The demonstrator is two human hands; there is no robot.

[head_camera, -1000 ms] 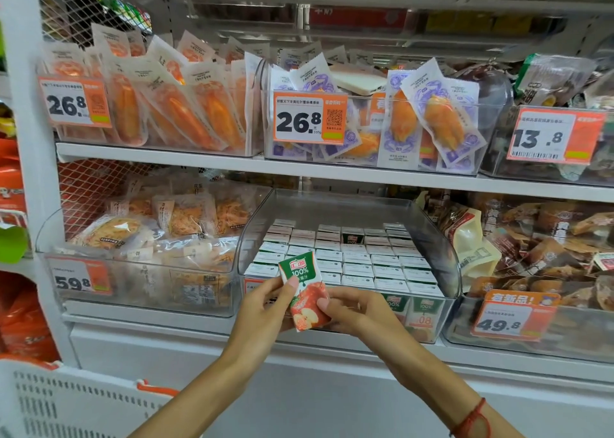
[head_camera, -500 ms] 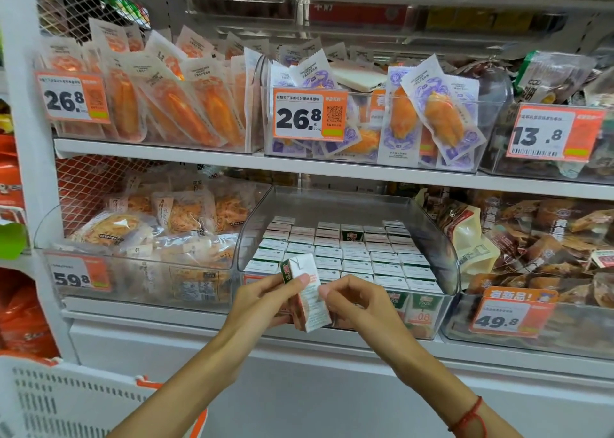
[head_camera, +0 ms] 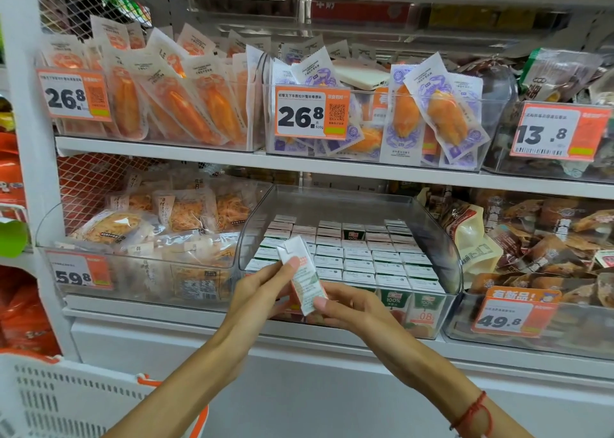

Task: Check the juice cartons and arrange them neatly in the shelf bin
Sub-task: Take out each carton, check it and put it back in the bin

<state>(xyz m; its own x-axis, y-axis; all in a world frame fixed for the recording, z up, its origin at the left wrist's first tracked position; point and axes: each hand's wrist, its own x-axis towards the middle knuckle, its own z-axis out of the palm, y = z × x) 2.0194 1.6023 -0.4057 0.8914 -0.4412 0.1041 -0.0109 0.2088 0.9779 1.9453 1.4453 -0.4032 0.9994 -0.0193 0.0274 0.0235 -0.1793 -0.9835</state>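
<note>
Head view: both hands hold one carton (head_camera: 301,276) just in front of the near left corner of the clear bin (head_camera: 452,255) on the lower shelf. The left hand (head_camera: 262,291) grasps the carton's upper part, thumb tip against its printed face; the right hand (head_camera: 345,308) pinches its lower end between thumb and fingers. The carton is tilted, top leaning far and left, its small-print side turned toward the camera, which suits a check of the label or date rather than placing.

Inside the bin, the packed cartons (head_camera: 358,258) stand upright in tidy rows running near to far, white tops showing. One green-topped carton (head_camera: 353,232) in a far row sits turned differently from its neighbours. The rows look fullest on the right. Whether a slot is open at the near left, just behind the held carton, cannot be told, since the hands and carton cover that corner.

Judged from this, most of the arranging appears done: the bulk of the stock is already squared up. What seems left is finishing the check of this carton, setting it upright into the rows, and perhaps turning the green-topped one to match. Whether the other cartons were each checked cannot be told.
</note>
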